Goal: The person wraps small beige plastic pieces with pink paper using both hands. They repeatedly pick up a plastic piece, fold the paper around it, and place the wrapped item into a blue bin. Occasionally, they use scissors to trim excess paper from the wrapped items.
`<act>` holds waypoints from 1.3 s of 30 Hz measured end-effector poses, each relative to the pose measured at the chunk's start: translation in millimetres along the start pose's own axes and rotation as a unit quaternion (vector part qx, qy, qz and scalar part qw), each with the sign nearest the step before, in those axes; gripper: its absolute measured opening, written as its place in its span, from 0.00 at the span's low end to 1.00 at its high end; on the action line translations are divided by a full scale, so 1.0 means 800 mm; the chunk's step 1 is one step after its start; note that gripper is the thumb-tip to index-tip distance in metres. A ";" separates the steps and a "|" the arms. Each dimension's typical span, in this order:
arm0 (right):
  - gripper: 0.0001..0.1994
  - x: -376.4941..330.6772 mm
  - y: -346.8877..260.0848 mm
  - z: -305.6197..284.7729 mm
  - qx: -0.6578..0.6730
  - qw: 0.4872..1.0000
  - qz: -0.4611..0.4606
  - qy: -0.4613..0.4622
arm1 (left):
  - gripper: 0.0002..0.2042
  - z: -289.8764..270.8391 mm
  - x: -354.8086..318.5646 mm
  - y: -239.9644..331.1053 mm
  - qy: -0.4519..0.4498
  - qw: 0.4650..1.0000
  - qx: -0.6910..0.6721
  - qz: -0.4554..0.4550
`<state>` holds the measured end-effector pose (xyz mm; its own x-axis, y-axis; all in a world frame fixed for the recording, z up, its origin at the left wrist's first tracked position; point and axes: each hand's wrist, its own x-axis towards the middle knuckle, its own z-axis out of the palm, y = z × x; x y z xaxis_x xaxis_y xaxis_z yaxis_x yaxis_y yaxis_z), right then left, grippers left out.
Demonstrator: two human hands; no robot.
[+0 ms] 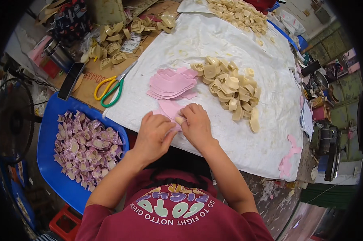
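Pink piece [169, 107] lay on the white-covered tabletop [269, 138], nr the front edge, its lower end b/w the 2 hands. From far L: dark fan [15, 120], then blue tub [46, 154] beside the tabletop, heaped w/ purple-covered blocks [87, 146], pale faces showing on many. Dark phone-like slab [71, 81] stood nr the tub's back rim, metal flask [57, 54] behind it. Next, loose beige blocks [114, 47] on brown cardboard [91, 78], & scissors [119, 77] w/ 1 yellow & 1 green handle, blades angled away to the R. L hand [152, 134]: grip closed, thumb & fingers pinching the pink piece's lower end. Pink stack [171, 83], a bit fanned, lay just beyond the hands. R hand [196, 123]: grip closed on a small beige block [180, 120], held at the fingertips over the pink piece, partly hidden. Beyond & R of that, beige heap [233, 88], several pcs showing hollow sides, 1 at its near R end. Further back, bigger far heap [239, 16]. Far R: pink scraps [288, 158] nr the tabletop's R edge, then dark machine [331, 150] past it
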<state>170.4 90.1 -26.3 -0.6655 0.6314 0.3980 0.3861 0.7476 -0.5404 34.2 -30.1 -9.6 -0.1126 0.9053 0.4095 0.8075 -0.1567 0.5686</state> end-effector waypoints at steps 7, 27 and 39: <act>0.07 0.002 0.026 -0.006 0.106 0.981 0.153 -0.050 | 0.13 0.032 -0.007 -0.021 -0.008 1.000 -0.019 0.013; 0.05 -0.001 0.048 -0.011 0.385 0.875 0.291 -0.025 | 0.11 0.039 -0.008 -0.027 0.083 0.991 -0.088 -0.061; 0.06 -0.012 0.056 -0.041 0.479 0.813 0.289 0.160 | 0.14 0.064 0.028 -0.022 0.024 1.000 -0.008 -0.005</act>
<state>214.9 124.4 -30.1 -0.2908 0.9560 -0.0381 -0.2011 -0.1000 -0.9745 47.0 12.7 -47.0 -0.1485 0.8873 0.4367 0.7973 -0.1538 0.5836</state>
